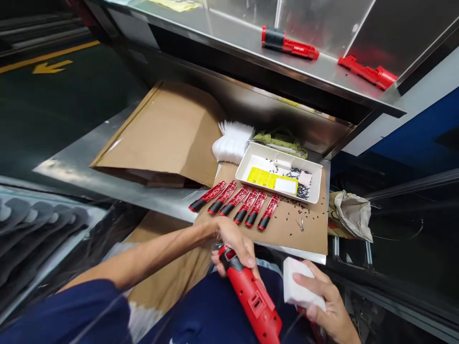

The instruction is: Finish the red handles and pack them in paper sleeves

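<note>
Below bench (167, 203) edge, left grip (234, 243) wraps round dark end of red tool (251, 296), perhaps to steady it. To its right, right grip (328, 296) pinches white block (299, 282) between thumb and fingers, likely for firm hold. Beyond left grip, red casings (247, 206) lie in row on cardboard (311, 243), probably for easy reach; tray (316, 184) behind them seems set to gather small dark parts (304, 192).
</note>
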A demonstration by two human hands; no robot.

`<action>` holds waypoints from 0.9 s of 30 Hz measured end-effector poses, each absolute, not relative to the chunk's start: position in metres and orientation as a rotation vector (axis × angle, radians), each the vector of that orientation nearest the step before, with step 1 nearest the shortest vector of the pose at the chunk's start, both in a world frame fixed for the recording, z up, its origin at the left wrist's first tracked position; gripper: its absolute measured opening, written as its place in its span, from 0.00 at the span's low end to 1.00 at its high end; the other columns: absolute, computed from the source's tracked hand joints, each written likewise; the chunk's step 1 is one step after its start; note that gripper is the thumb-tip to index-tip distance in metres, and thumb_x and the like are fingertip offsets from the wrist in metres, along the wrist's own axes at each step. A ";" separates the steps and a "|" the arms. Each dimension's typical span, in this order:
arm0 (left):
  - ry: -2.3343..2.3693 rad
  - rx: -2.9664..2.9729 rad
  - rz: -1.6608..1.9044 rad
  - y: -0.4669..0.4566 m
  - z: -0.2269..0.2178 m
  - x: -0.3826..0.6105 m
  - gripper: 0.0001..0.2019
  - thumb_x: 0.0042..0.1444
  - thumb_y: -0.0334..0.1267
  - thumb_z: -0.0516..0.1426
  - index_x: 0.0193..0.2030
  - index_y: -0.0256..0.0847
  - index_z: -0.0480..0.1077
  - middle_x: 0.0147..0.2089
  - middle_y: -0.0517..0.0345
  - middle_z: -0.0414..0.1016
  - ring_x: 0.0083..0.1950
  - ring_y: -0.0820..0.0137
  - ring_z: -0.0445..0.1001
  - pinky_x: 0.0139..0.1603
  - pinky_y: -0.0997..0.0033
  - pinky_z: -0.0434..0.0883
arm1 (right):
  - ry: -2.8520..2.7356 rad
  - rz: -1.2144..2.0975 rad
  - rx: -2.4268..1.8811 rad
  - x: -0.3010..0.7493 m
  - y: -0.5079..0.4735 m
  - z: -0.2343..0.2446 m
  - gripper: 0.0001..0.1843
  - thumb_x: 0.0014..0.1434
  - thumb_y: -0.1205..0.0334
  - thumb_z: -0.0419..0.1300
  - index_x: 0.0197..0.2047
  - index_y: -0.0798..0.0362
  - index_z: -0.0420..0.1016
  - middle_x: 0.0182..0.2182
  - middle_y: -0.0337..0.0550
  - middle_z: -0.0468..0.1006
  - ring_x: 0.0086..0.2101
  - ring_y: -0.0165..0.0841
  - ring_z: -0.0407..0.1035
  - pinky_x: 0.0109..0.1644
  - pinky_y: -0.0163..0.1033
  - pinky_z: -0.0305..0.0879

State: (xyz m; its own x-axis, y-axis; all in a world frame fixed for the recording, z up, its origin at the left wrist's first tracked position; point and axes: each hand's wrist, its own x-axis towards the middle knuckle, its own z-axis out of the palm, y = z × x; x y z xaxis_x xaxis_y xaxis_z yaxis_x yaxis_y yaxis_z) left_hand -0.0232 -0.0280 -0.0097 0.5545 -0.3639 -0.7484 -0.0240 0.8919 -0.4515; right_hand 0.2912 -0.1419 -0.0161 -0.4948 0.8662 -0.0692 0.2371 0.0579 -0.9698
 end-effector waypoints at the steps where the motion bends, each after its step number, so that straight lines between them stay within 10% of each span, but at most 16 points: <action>1: 0.984 -0.535 -0.260 -0.025 -0.007 -0.018 0.23 0.69 0.40 0.43 0.64 0.35 0.67 0.16 0.61 0.69 0.05 0.69 0.60 0.08 0.83 0.42 | -1.757 1.511 -1.090 0.289 -0.148 -0.019 0.29 0.60 0.35 0.55 0.55 0.43 0.79 0.57 0.52 0.74 0.50 0.46 0.74 0.45 0.46 0.76; 13: 1.243 -0.848 -0.128 -0.025 0.004 0.009 0.24 0.63 0.49 0.53 0.65 0.49 0.66 0.22 0.56 0.71 0.11 0.63 0.68 0.02 0.79 0.48 | -2.064 1.507 -0.746 0.259 -0.136 0.002 0.25 0.62 0.36 0.54 0.45 0.44 0.83 0.34 0.45 0.79 0.32 0.35 0.73 0.33 0.38 0.71; 18: 1.081 -0.883 -0.429 -0.025 0.000 0.011 0.24 0.70 0.35 0.39 0.66 0.41 0.65 0.24 0.58 0.72 0.12 0.68 0.70 0.08 0.85 0.48 | -2.011 1.389 -0.833 0.260 -0.147 0.004 0.23 0.63 0.38 0.54 0.39 0.44 0.83 0.31 0.43 0.79 0.29 0.33 0.73 0.32 0.37 0.68; 27: 0.921 -0.421 -0.578 -0.025 0.005 0.013 0.23 0.66 0.27 0.46 0.64 0.43 0.68 0.21 0.60 0.73 0.07 0.71 0.63 0.03 0.85 0.48 | -1.893 1.455 -0.768 0.247 -0.142 0.014 0.21 0.65 0.42 0.55 0.38 0.46 0.82 0.29 0.41 0.76 0.27 0.30 0.70 0.30 0.34 0.66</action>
